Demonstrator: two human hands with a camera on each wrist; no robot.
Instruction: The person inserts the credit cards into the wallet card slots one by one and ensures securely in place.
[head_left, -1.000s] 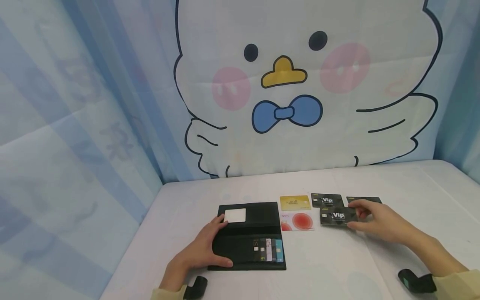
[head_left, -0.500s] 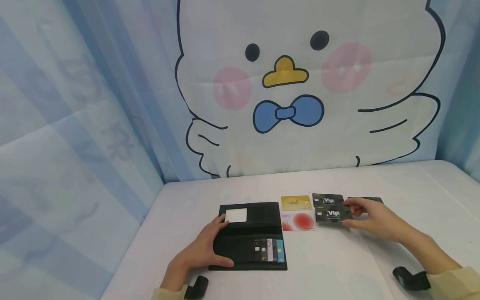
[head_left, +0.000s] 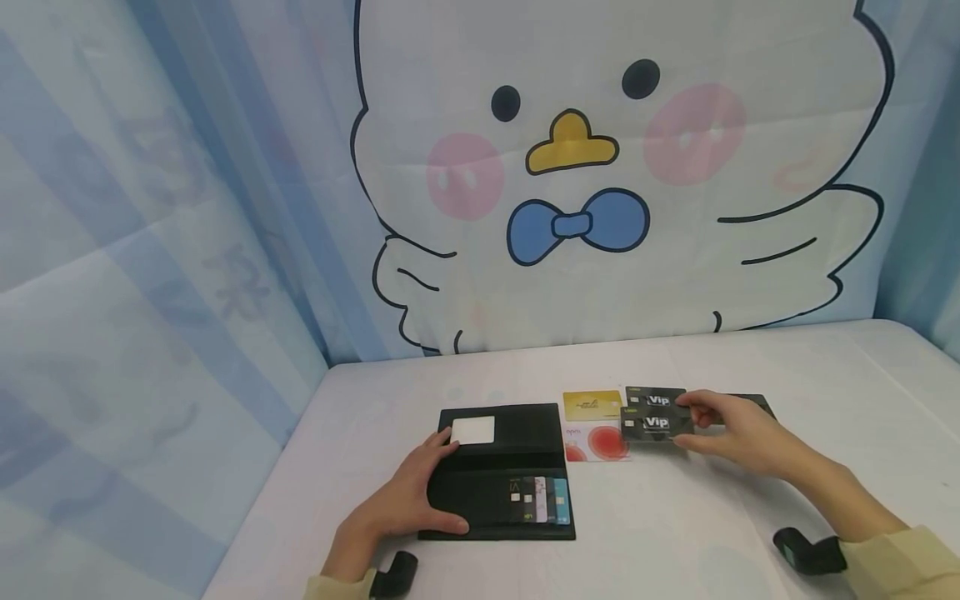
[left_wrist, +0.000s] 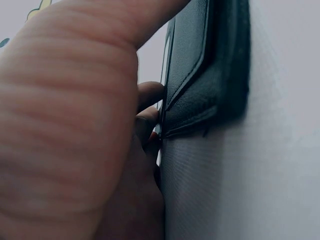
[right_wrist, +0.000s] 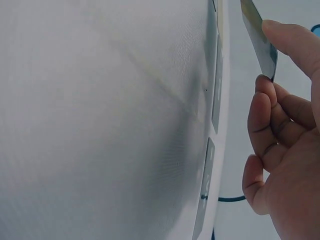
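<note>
My right hand (head_left: 753, 433) pinches a black VIP card (head_left: 647, 425) between thumb and fingers. In the right wrist view this card (right_wrist: 260, 45) is tilted and held up off the table. From the head it overlaps the lower edge of another black VIP card (head_left: 652, 395) and the right side of a white card with red circles (head_left: 597, 442). My left hand (head_left: 401, 492) rests spread on the left side of an open black wallet (head_left: 521, 425), thumb on the lower panel. Several cards (head_left: 540, 500) sit fanned in its lower slots; a white rectangle (head_left: 472, 430) shows above.
A gold card (head_left: 591, 405) lies above the red-circle card, right of the wallet. Another black card (head_left: 759, 402) is partly hidden behind my right hand. All lie on a white-covered table (head_left: 637, 533). A curtain with a cartoon bird (head_left: 570, 292) hangs behind it.
My right hand has moved left with the black VIP card, which now overlaps the red-circle card in the head view. The left hand and wallet have stayed in place.
</note>
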